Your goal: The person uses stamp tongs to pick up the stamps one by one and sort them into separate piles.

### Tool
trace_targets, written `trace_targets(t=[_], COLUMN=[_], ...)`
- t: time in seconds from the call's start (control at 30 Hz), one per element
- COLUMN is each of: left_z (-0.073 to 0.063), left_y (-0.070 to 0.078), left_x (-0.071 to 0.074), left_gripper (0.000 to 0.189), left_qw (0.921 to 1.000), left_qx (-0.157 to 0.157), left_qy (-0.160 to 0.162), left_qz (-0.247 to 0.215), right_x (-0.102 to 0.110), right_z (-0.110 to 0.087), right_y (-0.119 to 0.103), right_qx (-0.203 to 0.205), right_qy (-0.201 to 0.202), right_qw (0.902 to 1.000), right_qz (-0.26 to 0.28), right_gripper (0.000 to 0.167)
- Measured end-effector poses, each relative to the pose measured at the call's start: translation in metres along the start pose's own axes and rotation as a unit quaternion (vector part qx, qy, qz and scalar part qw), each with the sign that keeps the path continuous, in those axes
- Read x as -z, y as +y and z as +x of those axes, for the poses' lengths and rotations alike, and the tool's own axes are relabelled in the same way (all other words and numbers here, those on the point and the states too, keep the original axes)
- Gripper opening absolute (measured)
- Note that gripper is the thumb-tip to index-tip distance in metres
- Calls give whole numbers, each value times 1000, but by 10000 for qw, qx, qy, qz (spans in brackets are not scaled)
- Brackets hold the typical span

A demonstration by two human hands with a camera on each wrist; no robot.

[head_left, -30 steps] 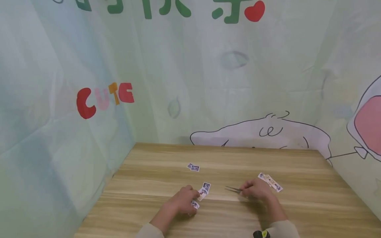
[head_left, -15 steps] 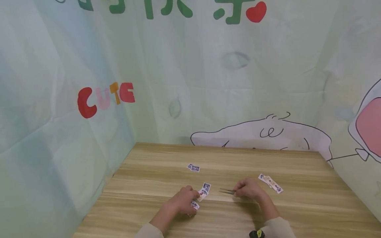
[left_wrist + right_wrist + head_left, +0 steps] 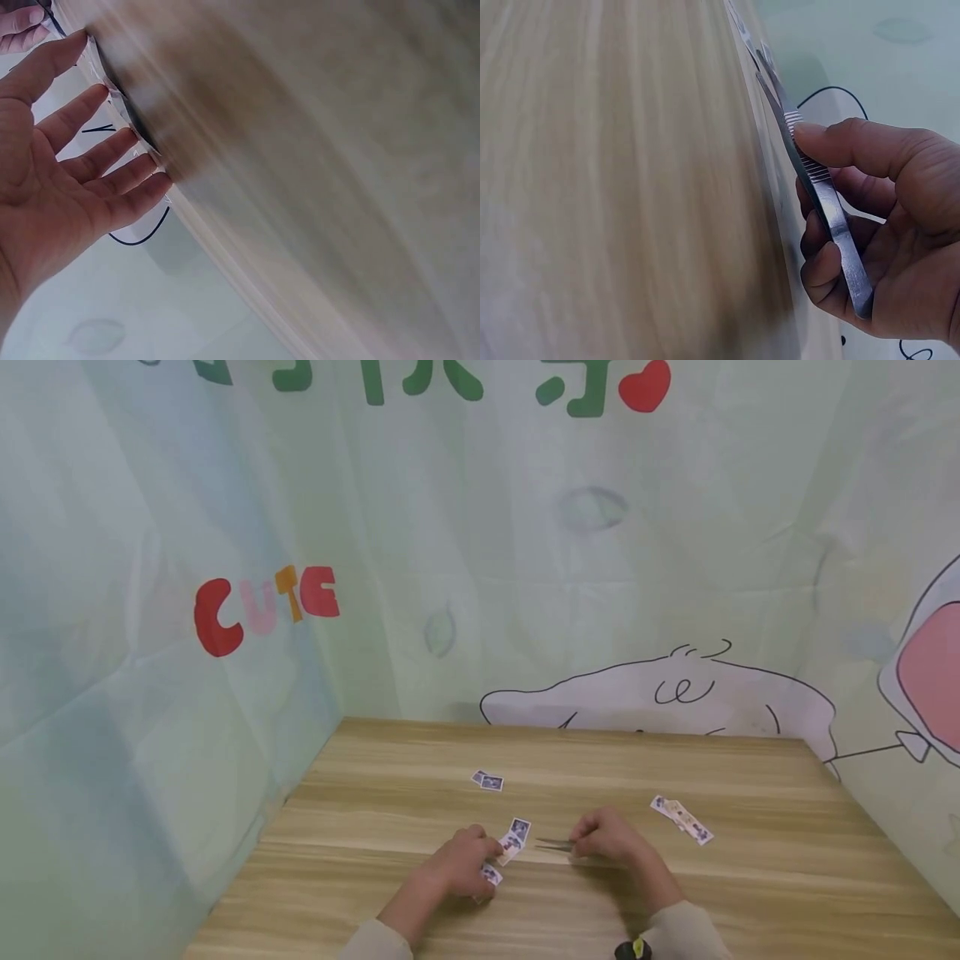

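My left hand (image 3: 461,864) rests on the table with its fingertips on a strip of small printed stickers or cards (image 3: 516,837). Part of that strip is hidden under the fingers. In the left wrist view the left hand (image 3: 71,172) has its fingers spread and fairly straight, touching the strip's thin, slightly lifted edge (image 3: 112,88). My right hand (image 3: 609,839) holds metal tweezers (image 3: 553,845), whose tips point left, just right of the strip. Thumb and fingers pinch the ridged tweezers (image 3: 829,199) in the right wrist view; their tips are slightly apart.
Two small overlapping printed pieces (image 3: 491,782) lie farther back on the wooden table (image 3: 390,818). Another printed strip (image 3: 682,820) lies to the right, beyond the right forearm. A printed cloth backdrop (image 3: 420,568) stands along the table's back and left side.
My right hand has moved left with the tweezers, bringing their tips close to the strip by the left hand. The left hand has stayed in place.
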State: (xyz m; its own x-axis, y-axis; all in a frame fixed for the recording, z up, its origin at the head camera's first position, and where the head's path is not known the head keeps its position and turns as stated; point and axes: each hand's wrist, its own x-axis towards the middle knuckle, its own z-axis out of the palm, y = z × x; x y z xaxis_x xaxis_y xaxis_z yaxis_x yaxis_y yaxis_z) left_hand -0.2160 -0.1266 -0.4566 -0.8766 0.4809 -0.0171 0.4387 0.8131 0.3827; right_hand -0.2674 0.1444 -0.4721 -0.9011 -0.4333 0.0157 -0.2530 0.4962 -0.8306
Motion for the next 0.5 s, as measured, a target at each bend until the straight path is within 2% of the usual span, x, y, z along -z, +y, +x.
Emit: trace_targets(t=[0.3,0.5], left_z=[2,2], left_y=[-3,-3], left_x=[-1,-1], left_gripper=[54,53], left_qw=[9999,10000], left_qx=[8,22], left_qy=[6,3], left_qz=[119,87], right_x=[-7,-10], right_z=[3,5], right_y=[-7,-10], right_qx=[146,100], right_qy=[35,15], right_qw=[9999,9999], right_qz=[-33,-137], right_gripper=[17,16])
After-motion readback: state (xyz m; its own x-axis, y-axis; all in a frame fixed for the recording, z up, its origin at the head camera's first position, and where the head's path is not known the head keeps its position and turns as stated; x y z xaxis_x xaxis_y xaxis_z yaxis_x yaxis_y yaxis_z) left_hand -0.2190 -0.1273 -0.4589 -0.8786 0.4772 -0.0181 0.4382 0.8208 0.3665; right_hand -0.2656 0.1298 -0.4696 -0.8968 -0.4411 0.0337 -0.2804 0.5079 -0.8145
